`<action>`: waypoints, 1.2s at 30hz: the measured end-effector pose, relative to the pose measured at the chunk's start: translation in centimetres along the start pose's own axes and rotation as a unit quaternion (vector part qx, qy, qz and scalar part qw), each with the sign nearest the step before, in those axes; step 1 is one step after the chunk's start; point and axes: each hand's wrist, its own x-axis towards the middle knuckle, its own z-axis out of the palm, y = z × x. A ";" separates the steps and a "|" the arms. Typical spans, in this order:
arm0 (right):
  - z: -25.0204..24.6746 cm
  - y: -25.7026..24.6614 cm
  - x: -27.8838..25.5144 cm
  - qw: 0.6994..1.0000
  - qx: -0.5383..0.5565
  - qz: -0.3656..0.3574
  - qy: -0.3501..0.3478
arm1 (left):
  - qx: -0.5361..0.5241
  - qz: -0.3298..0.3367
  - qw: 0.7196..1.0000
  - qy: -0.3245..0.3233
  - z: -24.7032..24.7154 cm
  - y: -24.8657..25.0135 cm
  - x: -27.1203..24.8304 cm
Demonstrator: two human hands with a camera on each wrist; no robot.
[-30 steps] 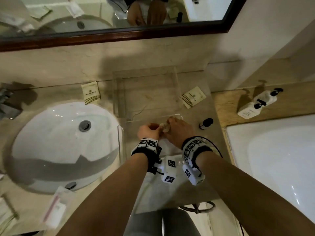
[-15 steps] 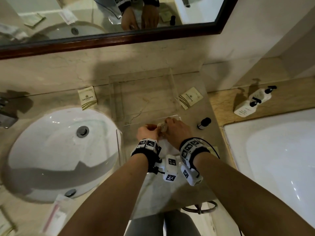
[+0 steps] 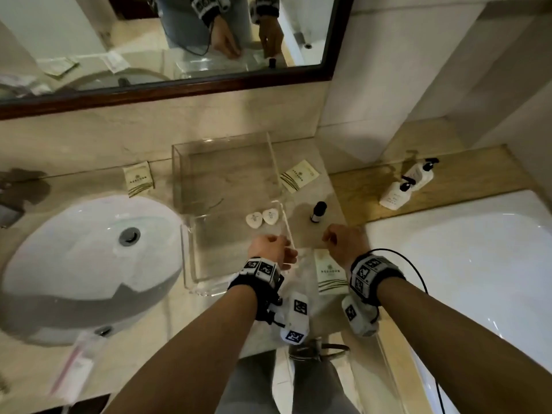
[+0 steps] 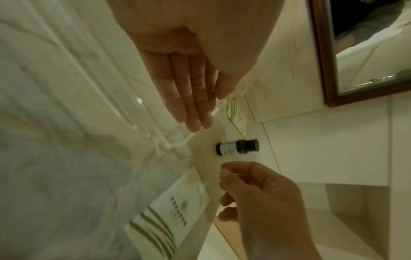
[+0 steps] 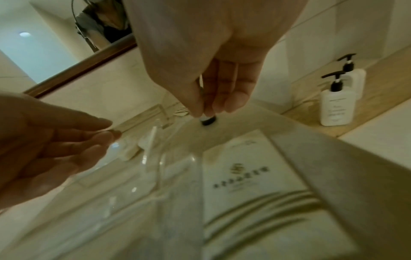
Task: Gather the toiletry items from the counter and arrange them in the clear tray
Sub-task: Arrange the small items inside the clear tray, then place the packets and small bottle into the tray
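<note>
Standing upright just beyond right hand [image 3: 343,243] w/ loosely curled, empty fingers: small bottle [image 3: 318,211]; left hand [image 3: 270,249] relaxed.

Both hands [image 3: 270,249] [image 3: 343,242] have parted, leaving two soaps [image 3: 263,218] in the tray [image 3: 191,264].

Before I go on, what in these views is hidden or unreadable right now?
- Small black-capped bottle: in the right wrist view the right hand covers its body, so whether the fingers touch it is unclear.
- Packet print: too blurred to read in any view.
- Pump bottles labels: too small in the head view.
- Wrapped item by the sink: blurred in the head view; its contents cannot be identified.
</note>
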 end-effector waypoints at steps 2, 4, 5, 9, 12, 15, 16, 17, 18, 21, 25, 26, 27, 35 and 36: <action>0.0 2.0 -0.3 0.999 -0.016 0.018 -0.030 | 0.033 -0.015 0.999 0.004 1.9 -1.0 -0.5; 0.2 3.5 -0.3 0.997 -0.027 0.036 -0.065 | 0.081 -0.012 0.996 0.019 3.9 -2.2 -0.7; 0.3 3.9 -0.4 0.995 -0.023 0.047 -0.079 | 0.111 -0.010 0.994 0.020 4.7 -2.7 -0.9; 0.6 5.0 -0.6 0.993 -0.010 0.072 -0.096 | 0.197 -0.002 0.980 0.035 7.8 -4.1 -1.6; 0.8 5.2 -0.7 0.996 -0.017 0.051 -0.076 | 0.208 -0.008 0.977 0.051 9.4 -4.6 -1.2; 1.6 5.8 -0.4 0.992 0.076 0.051 -0.085 | 0.194 -0.026 0.979 0.065 9.9 -4.8 -1.0; 1.6 6.0 -0.4 0.989 0.108 0.050 -0.092 | 0.195 -0.026 0.978 0.067 9.9 -4.8 -0.8; 1.6 6.2 -0.5 0.986 0.127 0.049 -0.101 | 0.196 -0.026 0.978 0.062 9.8 -4.7 -0.7; 1.4 6.4 -0.4 0.982 0.145 0.047 -0.110 | 0.196 -0.026 0.979 0.052 9.7 -4.5 -0.7; 1.1 6.8 -0.2 0.970 0.208 0.045 -0.114 | 0.164 -0.031 0.986 0.027 9.0 -4.2 -0.7; 0.4 5.6 0.5 0.950 0.267 0.038 -0.158 | 0.012 -0.048 0.999 0.010 7.0 -3.1 -1.6; 0.2 4.8 0.6 0.944 0.276 0.030 -0.179 | -0.016 -0.045 0.999 0.007 6.1 -2.7 -1.8; 0.1 4.1 0.7 0.941 0.279 0.022 -0.193 | -0.035 -0.041 0.999 0.003 5.2 -2.4 -2.0; 1.0 -4.7 3.1 0.951 0.169 -0.095 -0.240 | -0.038 -0.011 0.998 0.049 -4.7 -1.5 1.0; 1.3 -5.8 3.6 0.953 0.160 -0.100 -0.238 | -0.035 -0.010 0.998 0.046 -6.0 -1.3 1.8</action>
